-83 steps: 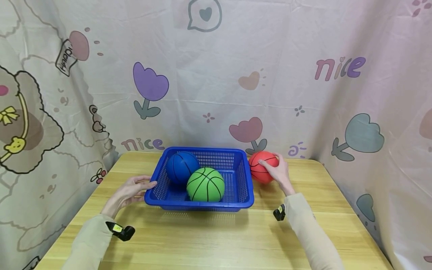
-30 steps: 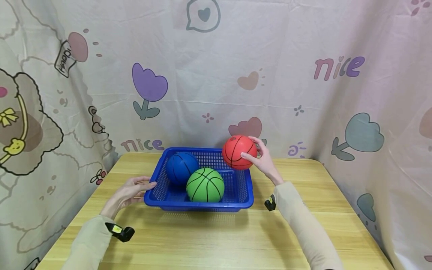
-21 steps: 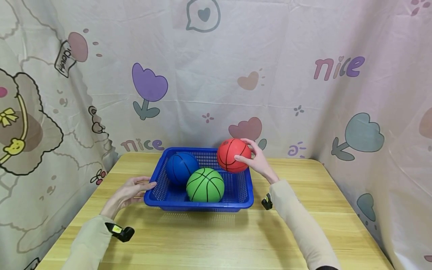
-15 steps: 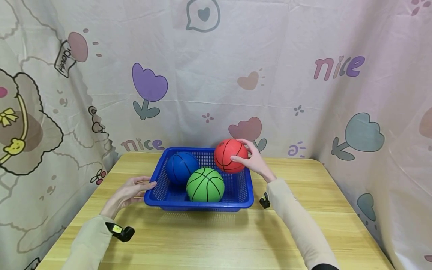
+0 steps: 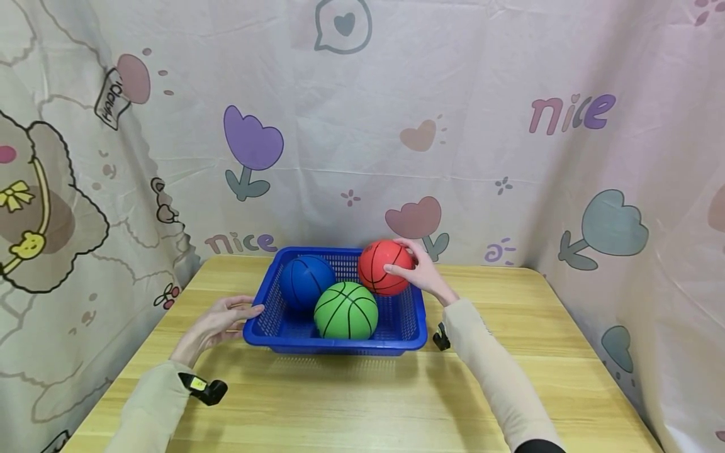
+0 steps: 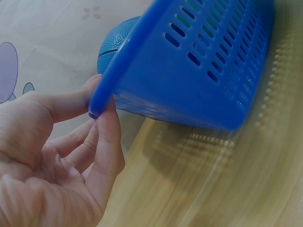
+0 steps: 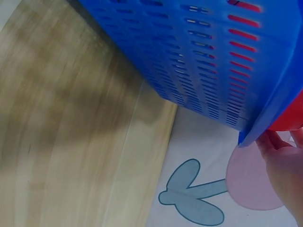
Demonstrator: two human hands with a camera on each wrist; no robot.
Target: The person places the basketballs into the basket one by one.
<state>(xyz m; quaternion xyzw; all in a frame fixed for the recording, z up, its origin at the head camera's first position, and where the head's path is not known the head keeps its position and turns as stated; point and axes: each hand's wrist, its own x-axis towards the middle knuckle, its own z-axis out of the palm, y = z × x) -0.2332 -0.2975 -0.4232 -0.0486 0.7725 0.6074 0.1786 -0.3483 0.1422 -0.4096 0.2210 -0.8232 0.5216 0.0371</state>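
A blue perforated plastic basket [image 5: 334, 344] stands on the wooden table. My left hand [image 5: 223, 319] pinches the basket's left rim between thumb and fingers, as the left wrist view shows up close. Inside lie a blue ball [image 5: 306, 281] at the back left and a green ball [image 5: 346, 311] at the front middle, both with black basketball lines. My right hand [image 5: 420, 269] grips a red ball [image 5: 385, 268] of the same kind in the basket's back right corner. In the right wrist view, red shows through the slots of the basket wall [image 7: 203, 56].
The light wooden table [image 5: 351, 402] extends in front of the basket and to both sides. A printed curtain [image 5: 351, 126] hangs right behind the table's back edge and along both sides. Small black cameras [image 5: 206, 389] are strapped to both wrists.
My right hand has lifted the red ball from the table right of the basket, carried it left over the rim and lowered it into the back right corner. My left hand has stayed on the rim.
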